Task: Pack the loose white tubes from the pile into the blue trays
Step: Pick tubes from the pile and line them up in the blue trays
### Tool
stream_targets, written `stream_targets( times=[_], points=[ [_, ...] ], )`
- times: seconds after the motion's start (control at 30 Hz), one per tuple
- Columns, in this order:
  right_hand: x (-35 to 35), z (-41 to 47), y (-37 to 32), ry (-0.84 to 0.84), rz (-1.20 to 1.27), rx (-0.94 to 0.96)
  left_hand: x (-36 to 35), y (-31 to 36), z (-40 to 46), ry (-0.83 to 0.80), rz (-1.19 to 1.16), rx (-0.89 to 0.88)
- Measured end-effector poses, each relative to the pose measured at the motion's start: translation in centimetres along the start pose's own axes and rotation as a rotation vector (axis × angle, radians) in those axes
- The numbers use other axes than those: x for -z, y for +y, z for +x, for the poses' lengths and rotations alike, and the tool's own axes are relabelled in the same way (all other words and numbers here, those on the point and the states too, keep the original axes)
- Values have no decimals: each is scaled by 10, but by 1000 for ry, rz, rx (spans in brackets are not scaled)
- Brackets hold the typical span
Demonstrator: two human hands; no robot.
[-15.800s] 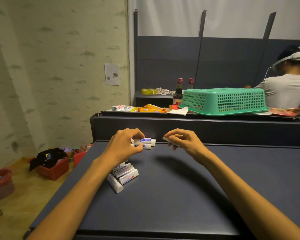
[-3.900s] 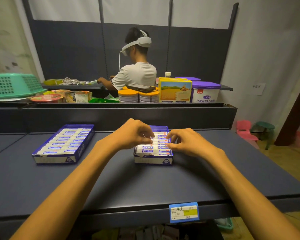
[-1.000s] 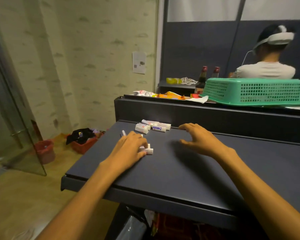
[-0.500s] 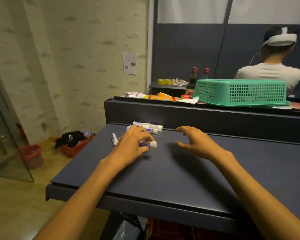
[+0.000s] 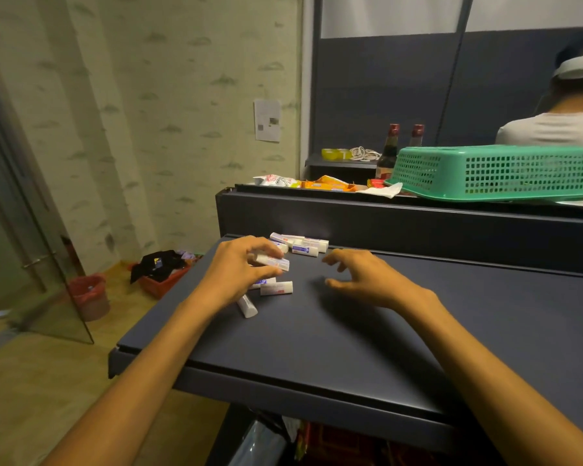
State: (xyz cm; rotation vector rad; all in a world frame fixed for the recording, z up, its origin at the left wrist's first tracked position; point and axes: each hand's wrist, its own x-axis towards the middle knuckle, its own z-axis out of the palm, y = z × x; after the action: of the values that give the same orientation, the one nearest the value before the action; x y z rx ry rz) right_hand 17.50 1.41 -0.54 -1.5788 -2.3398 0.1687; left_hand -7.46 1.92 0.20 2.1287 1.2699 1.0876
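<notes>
While left hand (image 5: 236, 270) pinches a tube (image 5: 272, 262) — label (blurred) unreadable.

Left hand (image 5: 236, 274) covers part of the near tubes (image 5: 273, 287). Tube label print is too small to read. Second person (image 5: 559, 126) is cut by the right edge.

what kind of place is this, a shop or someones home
Probably a small shop or a mock-up of one: dark retail shelving, sauce bottles and snack packets on the shelves behind, loose white tubes being sorted.
</notes>
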Motion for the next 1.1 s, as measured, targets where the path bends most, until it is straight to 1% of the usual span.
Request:
stream_targets(
  times=[0.1,0.2,0.37,0.53,0.7,0.83,0.93,1.1],
  points=[
    [-6,10,-11,-8,20,23,10,-10,1,-25,1,11],
    [-10,18,-24,-19,39,20,19,-17,1,-52,16,-20],
    [-20,30,-41,-45,100,3,32,-33,6,-155,41,-68],
    [-31,40,-53,-69,119,-16,38,-52,16,-135,29,-50],
    [-35,40,-54,-94,71,-50,36,-62,25,-140,70,-94],
    [-34,37,-51,-20,117,-74,32,-65,29,-121,140,-163],
    [-27,32,-48,51,189,-102,31,-62,31,-108,190,-176],
    [-16,22,-41,110,398,-124,25,-49,31,-102,157,-193]
  ],
)
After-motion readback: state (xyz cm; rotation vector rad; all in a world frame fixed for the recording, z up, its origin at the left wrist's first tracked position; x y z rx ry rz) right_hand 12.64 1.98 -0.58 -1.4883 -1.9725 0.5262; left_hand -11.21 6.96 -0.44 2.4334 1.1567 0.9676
